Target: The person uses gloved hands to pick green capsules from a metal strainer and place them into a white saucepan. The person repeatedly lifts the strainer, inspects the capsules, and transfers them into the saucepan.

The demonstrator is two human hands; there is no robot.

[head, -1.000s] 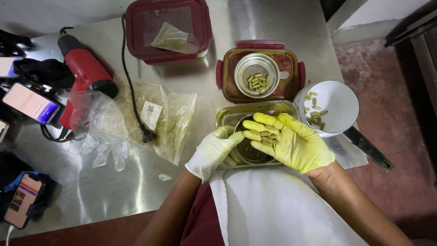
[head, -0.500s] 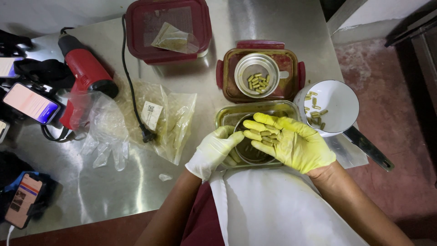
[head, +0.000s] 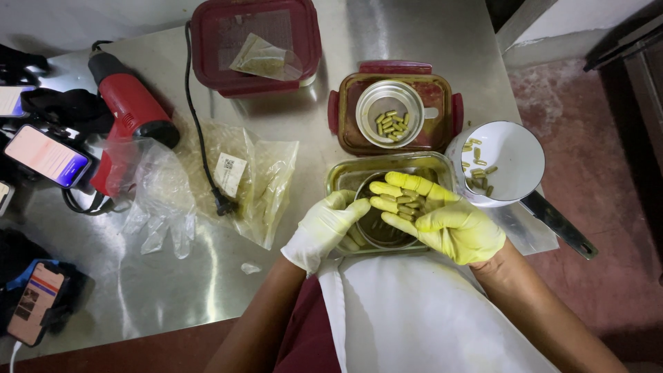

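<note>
Both my hands wear thin gloves stained yellow and hover over a rectangular metal container point(head: 345, 176) at the table's near edge. My right hand point(head: 435, 214) lies palm up with fingers spread, and several yellow-green capsules point(head: 406, 202) rest on them. My left hand point(head: 324, 229) is curled at the container's left rim, its fingertips by a round dark bowl point(head: 378, 231) inside; whether it pinches anything is hidden. Behind, a round metal tin point(head: 390, 121) holds more capsules inside a red-rimmed box point(head: 442, 97). A white pan point(head: 507, 159) at the right holds several capsules.
A red heat gun point(head: 131, 110) with a black cord point(head: 200, 145) lies at the left, next to clear plastic bags point(head: 255, 179) and loose gloves point(head: 159, 214). A lidded red box point(head: 255, 45) stands at the back. Phones point(head: 45, 155) lie at the left edge. My white apron point(head: 414, 318) hangs below.
</note>
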